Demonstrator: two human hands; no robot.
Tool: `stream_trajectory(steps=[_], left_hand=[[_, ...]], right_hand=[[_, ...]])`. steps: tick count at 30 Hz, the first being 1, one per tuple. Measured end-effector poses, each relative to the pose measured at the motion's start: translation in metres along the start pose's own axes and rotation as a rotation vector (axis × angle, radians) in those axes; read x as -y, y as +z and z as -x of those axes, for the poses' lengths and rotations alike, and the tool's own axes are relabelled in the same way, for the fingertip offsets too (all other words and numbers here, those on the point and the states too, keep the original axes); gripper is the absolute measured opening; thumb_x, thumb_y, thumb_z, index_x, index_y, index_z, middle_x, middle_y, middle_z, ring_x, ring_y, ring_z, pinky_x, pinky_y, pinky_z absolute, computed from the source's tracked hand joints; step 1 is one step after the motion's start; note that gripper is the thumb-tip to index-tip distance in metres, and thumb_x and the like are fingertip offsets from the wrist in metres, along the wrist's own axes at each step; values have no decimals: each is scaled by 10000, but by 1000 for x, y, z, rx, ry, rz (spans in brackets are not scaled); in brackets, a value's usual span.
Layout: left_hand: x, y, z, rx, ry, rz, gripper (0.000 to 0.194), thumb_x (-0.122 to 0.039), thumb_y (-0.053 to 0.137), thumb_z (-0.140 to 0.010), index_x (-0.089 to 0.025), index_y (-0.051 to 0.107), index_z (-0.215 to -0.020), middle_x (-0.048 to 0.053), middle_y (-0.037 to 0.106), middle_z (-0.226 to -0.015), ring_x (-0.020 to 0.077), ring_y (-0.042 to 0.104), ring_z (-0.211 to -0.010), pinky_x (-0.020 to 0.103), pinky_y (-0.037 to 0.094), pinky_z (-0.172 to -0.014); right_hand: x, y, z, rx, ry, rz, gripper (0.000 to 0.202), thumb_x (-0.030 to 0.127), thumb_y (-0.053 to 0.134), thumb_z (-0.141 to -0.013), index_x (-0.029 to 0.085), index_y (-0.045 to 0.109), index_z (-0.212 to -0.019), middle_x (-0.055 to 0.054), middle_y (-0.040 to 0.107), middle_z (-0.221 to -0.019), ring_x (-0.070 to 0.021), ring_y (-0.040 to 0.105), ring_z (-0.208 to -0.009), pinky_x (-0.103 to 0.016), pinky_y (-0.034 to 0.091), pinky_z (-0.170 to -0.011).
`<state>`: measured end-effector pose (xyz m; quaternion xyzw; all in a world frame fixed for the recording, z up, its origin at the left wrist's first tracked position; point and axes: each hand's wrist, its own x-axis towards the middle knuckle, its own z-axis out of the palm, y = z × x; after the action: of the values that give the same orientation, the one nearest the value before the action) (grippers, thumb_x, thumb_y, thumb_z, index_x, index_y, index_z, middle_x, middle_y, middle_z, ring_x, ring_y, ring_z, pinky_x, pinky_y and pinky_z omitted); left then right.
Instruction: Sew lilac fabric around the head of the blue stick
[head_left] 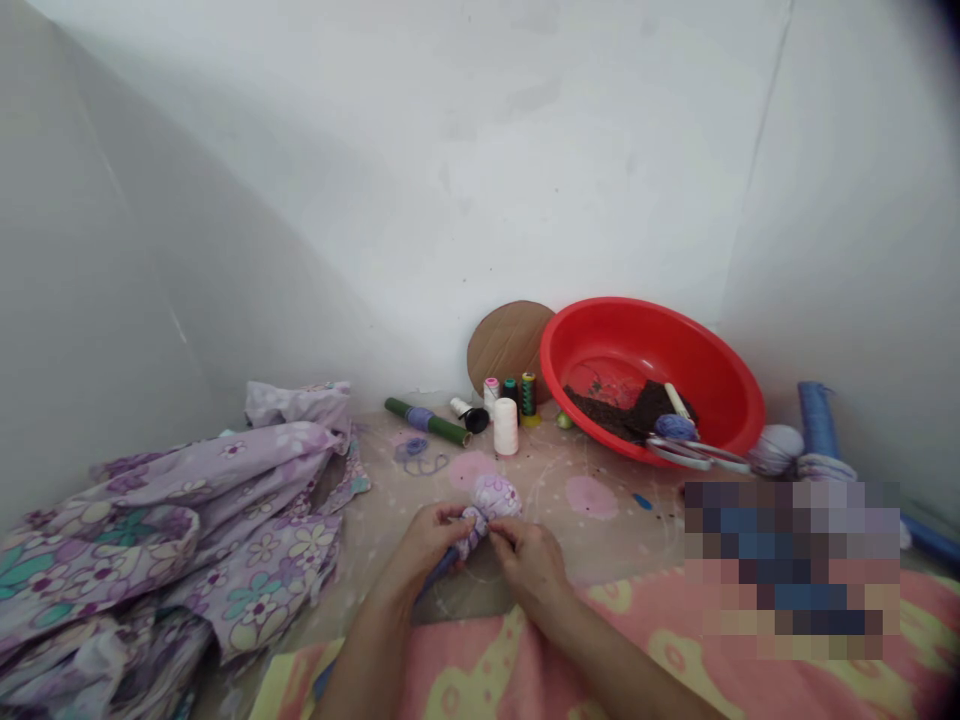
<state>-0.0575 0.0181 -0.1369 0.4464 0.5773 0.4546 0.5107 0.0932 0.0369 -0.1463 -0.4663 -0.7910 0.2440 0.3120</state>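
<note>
Pink-and-yellow cloth [645,640] lies nearest, across the lower edge. Just beyond it, near centre, a stuffed floral ball [498,497] bulges from a gathered neck [471,530]. L hand [435,545] curls closed round that neck; R hand [534,565] pinches, thumb to finger, at the ball's base (any thread there's too fine to tell). Prob. best: L grip steady, R tension even, gathers snug, w/ no slack. White spool [506,428] stands upright beyond.

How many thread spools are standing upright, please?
4: a plain white spool in front; behind it, left to right, a pink-topped white one, a green-topped dark one, and a dark one with a yellow base. Others may be hidden.
</note>
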Motion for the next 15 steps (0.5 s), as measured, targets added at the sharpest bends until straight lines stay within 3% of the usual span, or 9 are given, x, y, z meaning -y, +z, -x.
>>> stream_trajectory(steps=[8, 15], left_hand=[[1, 0, -2, -37, 9, 4, 373, -426, 618, -594, -85, 603, -744, -22, 511, -498, 63, 442, -329, 180, 344, -324], [5, 0, -4, -37, 19, 41, 354, -378, 625, -614, -85, 635, -813, -11, 543, -493, 47, 428, -333, 159, 312, -330]], right_hand=[[-5, -5, -1, 80, -25, -27, 314, 182, 412, -749, 268, 662, -920, -14, 682, -861, -163, 612, -776, -225, 423, -653], [-9, -9, -4, 131, -58, -106, 324, 171, 417, -704, 276, 681, -861, 12, 688, -802, -161, 604, -724, -231, 423, -634]])
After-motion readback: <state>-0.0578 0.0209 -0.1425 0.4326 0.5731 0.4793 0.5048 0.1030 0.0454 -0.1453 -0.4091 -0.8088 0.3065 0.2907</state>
